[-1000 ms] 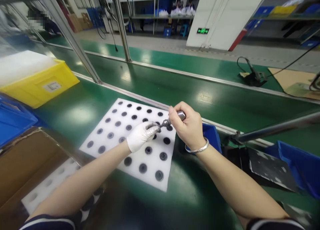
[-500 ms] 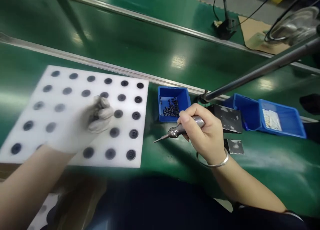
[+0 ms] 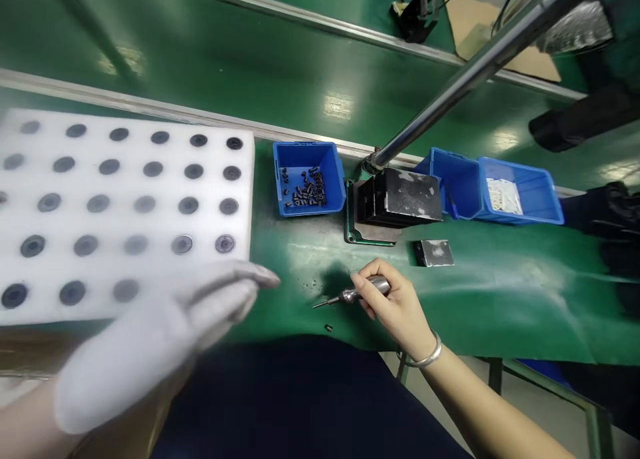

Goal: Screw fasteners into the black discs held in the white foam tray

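My left hand point(image 3: 190, 312), in a white glove and blurred by motion, reaches over the lower right edge of a white foam tray point(image 3: 245, 219). Its fingers are stretched out, and nothing shows in them. Rows of round black discs point(image 3: 188, 205) sit in the tray. My bare right hand point(image 3: 395, 306) grips a screwdriver-like tool point(image 3: 356, 292) with a metal handle; its thin tip points left, just over the green table. Below the tip lies a small dark piece point(image 3: 328, 327).
A blue bin point(image 3: 283, 179) with many small black parts stands right of the tray. Beyond it are a black metal block point(image 3: 413, 196) on a base, a metal pole point(image 3: 445, 89), a smaller block point(image 3: 434, 253) and further blue bins point(image 3: 540, 192).
My left hand has moved from above the discs down and right to the tray's edge, its fingers straightening. The view has shifted right; my right hand still holds the tool.
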The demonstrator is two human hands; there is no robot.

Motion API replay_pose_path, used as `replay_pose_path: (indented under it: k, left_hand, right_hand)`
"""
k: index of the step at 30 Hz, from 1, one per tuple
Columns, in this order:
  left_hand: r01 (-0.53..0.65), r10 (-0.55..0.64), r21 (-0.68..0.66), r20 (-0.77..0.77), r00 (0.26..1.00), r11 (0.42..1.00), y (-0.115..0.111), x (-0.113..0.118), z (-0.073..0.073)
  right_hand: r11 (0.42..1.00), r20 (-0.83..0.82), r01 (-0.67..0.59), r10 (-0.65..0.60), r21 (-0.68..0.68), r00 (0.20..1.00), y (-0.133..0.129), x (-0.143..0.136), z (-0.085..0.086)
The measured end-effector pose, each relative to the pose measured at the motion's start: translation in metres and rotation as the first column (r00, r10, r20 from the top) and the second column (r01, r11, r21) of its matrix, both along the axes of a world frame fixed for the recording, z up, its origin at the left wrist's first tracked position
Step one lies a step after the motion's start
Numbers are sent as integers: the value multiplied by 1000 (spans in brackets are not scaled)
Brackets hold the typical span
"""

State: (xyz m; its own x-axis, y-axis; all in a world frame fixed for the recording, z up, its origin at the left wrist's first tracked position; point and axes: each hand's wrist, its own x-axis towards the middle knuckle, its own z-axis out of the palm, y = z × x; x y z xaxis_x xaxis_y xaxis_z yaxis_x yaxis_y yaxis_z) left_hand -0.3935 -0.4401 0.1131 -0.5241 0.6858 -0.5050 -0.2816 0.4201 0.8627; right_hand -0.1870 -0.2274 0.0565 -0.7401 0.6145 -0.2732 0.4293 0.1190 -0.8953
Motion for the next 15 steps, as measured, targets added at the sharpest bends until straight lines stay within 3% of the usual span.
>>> replay_pose_path:
  k: [3, 6, 8, 11, 12, 15]
  left_hand:
    - [374, -379, -57, -143, 914, 926, 25, 25, -1]
    - [546, -549, -103, -301, 780, 832, 44, 49, -19]
    - [650, -652, -185, -444, 614, 737, 53, 62, -36]
    - [741, -737, -346, -611, 287, 575, 63, 77, -61]
    - [750, -752, -391, -626, 208, 533, 66, 80, -67]
    - [750, -776, -462, -622, 106, 473, 76, 88, -78]
  right_hand:
    - [990, -59, 141, -141, -11, 988, 6, 11, -6]
    - [963, -175, 266, -268, -35, 947, 14, 16, -11]
    - [951, -232, 306, -306, -33, 924, 18, 16, -13]
    - [943, -271, 331, -327, -31, 905, 20, 15, -14]
    - [941, -276, 336, -332, -34, 902, 19, 14, -13]
    - [933, -279, 356, -357, -57, 891, 19, 14, -11]
